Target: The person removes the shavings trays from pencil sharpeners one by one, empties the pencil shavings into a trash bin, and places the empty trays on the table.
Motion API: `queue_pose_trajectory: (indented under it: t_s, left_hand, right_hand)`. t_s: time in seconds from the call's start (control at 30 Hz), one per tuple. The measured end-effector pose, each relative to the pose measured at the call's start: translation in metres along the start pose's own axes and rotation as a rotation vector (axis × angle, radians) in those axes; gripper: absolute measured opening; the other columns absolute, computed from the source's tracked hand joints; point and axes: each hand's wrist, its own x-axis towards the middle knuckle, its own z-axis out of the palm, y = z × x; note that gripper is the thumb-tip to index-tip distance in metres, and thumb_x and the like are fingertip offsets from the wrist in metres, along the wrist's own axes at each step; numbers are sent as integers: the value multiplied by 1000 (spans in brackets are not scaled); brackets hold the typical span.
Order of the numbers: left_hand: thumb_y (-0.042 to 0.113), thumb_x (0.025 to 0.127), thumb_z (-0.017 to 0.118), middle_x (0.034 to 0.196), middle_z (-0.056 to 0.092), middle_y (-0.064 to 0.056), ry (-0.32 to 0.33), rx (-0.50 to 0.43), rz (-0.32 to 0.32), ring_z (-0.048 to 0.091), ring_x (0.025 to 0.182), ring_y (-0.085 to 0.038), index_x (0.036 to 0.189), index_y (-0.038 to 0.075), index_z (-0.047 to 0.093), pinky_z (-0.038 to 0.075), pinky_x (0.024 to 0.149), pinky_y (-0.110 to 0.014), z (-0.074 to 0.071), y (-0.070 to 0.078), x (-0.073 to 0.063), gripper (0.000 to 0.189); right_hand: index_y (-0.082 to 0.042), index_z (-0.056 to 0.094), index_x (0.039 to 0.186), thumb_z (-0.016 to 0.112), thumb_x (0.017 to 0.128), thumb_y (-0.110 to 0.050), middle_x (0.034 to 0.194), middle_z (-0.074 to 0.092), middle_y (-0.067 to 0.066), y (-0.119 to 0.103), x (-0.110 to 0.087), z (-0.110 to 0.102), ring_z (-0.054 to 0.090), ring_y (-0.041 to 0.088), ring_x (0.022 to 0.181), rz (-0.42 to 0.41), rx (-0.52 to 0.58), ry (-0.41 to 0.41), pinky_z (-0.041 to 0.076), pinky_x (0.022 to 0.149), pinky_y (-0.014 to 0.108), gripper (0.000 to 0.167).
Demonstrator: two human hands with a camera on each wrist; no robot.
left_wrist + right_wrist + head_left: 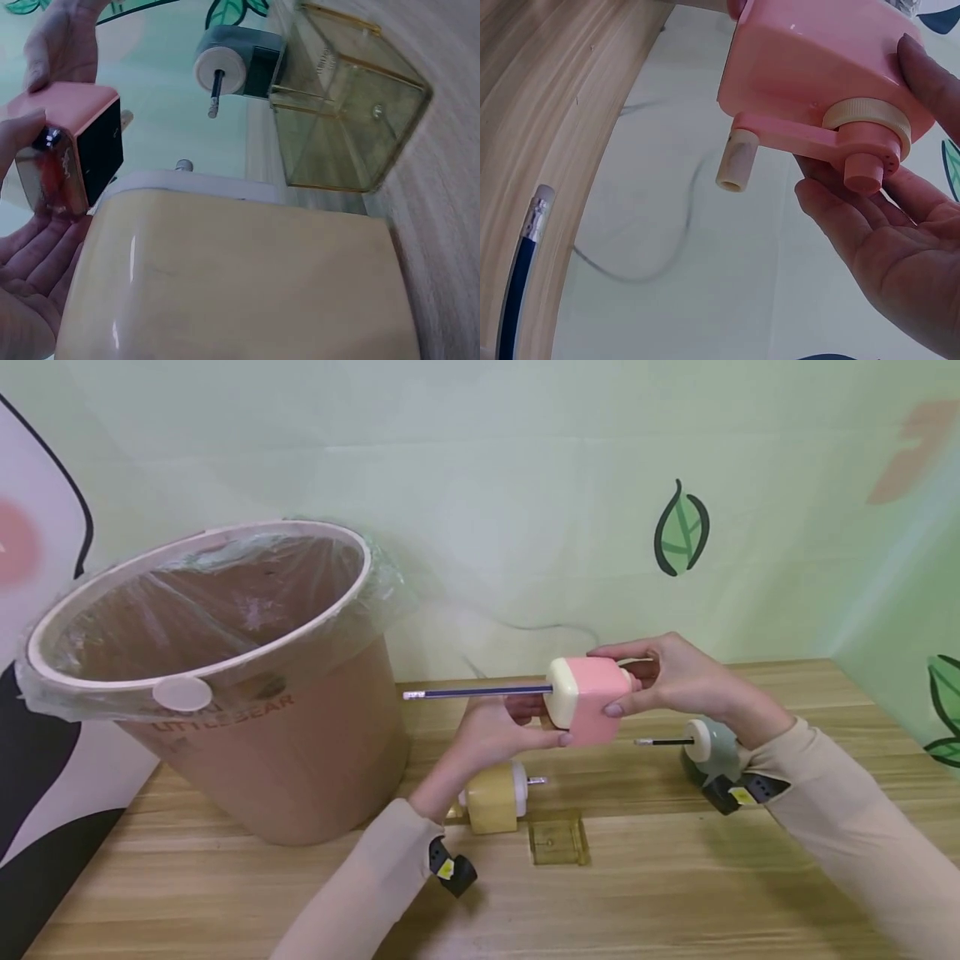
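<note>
Both hands hold a pink crank pencil sharpener (596,702) above the table, a dark blue pencil (487,692) sticking out of its cream front. My left hand (487,731) grips it from the front and below, thumb along its lower side. From the rear, my right hand (667,681) holds the body near the crank (795,139), which the right wrist view shows with its cream knob. A see-through end with dark contents shows on the pink sharpener (64,97) in the left wrist view. Below the left hand stands a yellow sharpener (492,802) with a pencil in it.
A clear yellow shavings drawer (558,841) lies beside the yellow sharpener. Near the right wrist stands a grey-green sharpener (723,750) with a black pencil (663,742). A large pink bin (300,760) lined with a plastic bag takes up the left side of the table.
</note>
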Motion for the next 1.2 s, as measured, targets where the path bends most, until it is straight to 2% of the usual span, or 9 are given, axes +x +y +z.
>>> queue_pose_trajectory:
  t_s: [0.07,0.3,0.5,0.7,0.9,1.2]
  left_hand:
    - [30,62,83,100,68,-1,7,-11,10,63,92,-14,106,9,65,51,80,-28,1,0,0,52]
    - [34,62,83,98,68,3,-11,23,-34,62,91,-10,105,13,66,50,79,-26,-1,-1,-1,50]
    - [33,62,83,101,68,-2,18,22,-16,63,94,-15,105,9,65,51,78,-27,-3,-2,-2,53]
    - [29,62,84,99,67,-4,19,-7,-5,63,94,-18,106,6,63,51,81,-27,-5,-2,-1,53]
    - [31,61,84,105,66,-4,21,-14,-33,62,96,-17,110,7,63,51,81,-27,-6,-3,-1,58]
    - [23,63,84,102,66,-6,17,-70,12,63,93,-17,108,6,60,51,81,-26,-9,-3,-2,54]
  right_hand:
    - [4,47,128,79,68,-7,121,55,20,1,0,0,60,25,101,-1,-4,2,53,78,31,68]
    - [6,46,128,77,70,-6,121,54,22,1,-1,0,59,26,103,-18,-1,-13,52,78,30,67]
    - [5,45,129,77,70,-7,120,55,21,-1,0,1,60,24,102,-12,-16,2,53,78,30,68]
    - [5,46,128,77,70,-6,120,56,21,-2,1,1,60,24,101,-10,-15,-8,53,77,30,67]
    - [5,47,127,78,70,-7,119,57,21,-3,2,0,60,24,100,-7,-38,4,52,76,28,66]
    - [5,48,127,77,70,-6,118,57,21,-4,3,-2,61,23,97,-43,-45,-13,53,75,28,65]
